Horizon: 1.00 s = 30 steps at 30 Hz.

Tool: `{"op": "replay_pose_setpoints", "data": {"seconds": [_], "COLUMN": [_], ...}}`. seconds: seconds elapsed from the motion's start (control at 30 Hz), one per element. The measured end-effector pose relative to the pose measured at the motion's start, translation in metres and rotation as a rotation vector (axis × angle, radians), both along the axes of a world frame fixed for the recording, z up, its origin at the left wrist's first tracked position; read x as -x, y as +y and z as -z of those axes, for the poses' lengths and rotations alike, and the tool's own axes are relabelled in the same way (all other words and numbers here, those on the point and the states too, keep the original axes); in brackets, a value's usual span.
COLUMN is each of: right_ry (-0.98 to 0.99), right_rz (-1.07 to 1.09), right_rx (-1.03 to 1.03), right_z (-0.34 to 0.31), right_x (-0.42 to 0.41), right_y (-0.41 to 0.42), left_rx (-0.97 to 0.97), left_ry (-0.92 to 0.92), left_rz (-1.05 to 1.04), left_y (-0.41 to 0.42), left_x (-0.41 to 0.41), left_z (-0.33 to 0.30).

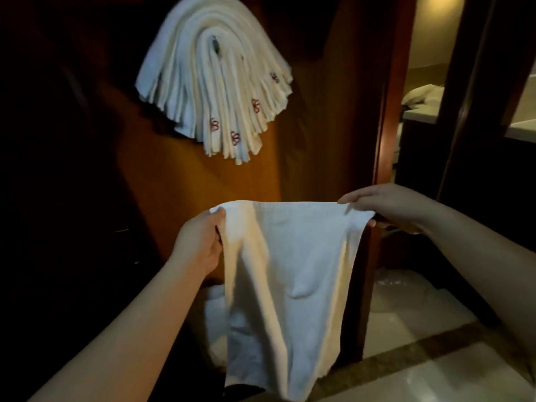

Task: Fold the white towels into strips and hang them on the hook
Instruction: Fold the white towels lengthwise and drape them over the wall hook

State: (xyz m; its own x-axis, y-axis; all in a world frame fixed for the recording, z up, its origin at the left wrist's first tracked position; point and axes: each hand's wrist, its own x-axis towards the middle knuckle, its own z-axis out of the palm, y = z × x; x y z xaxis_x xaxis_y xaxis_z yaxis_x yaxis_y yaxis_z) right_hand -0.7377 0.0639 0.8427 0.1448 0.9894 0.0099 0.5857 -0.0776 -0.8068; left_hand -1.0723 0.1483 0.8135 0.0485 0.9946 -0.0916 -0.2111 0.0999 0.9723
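Both arms reach forward at chest height, the left hand [200, 242] and right hand [391, 210] each pinching a top corner of a white towel [284, 271] hanging below folded towels [214, 82] on the wall.

You get no readable words or numbers anywhere. Only marks: small red embroidered emblems near the lower ends of the hanging folded towels [214, 79], upper middle of the frame. Four show, too blurred to tell if they're letters or a flower logo. The towel [284, 271] you're holding shows no marking.
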Motion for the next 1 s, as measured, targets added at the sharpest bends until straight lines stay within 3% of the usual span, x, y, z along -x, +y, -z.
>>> {"op": "replay_pose_setpoints", "data": {"seconds": [0.1, 0.17, 0.27, 0.4, 0.73, 0.83, 1.0], "right_ry": [0.251, 0.313, 0.045, -0.214, -0.358, -0.370, -0.353], "right_rz": [-0.162, -0.327, -0.477, -0.424, -0.409, -0.390, -0.353], "right_rx": [0.006, 0.019, -0.070, -0.309, -0.435, -0.442, -0.466], "right_z": [-0.011, -0.022, -0.036, -0.046, -0.072, -0.076, -0.075], "right_x": [0.071, 0.113, 0.163, 0.204, 0.211, 0.211, 0.208], "right_y": [0.002, 0.000, -0.005, -0.008, -0.016, -0.017, -0.017], "left_rx": [-0.088, -0.139, -0.245, -0.367, -0.391, -0.367, -0.352], "left_ry": [0.052, 0.075, 0.146, 0.215, 0.215, 0.197, 0.015], "left_rz": [0.095, 0.142, 0.232, 0.278, -0.044, 0.074, 0.355], "left_y": [-0.019, -0.032, -0.048, -0.063, -0.080, -0.087, -0.095], "left_x": [0.029, 0.042, 0.055, 0.063, 0.058, 0.052, 0.048], "left_z": [-0.010, -0.017, -0.027, -0.041, -0.065, -0.069, -0.071]}}
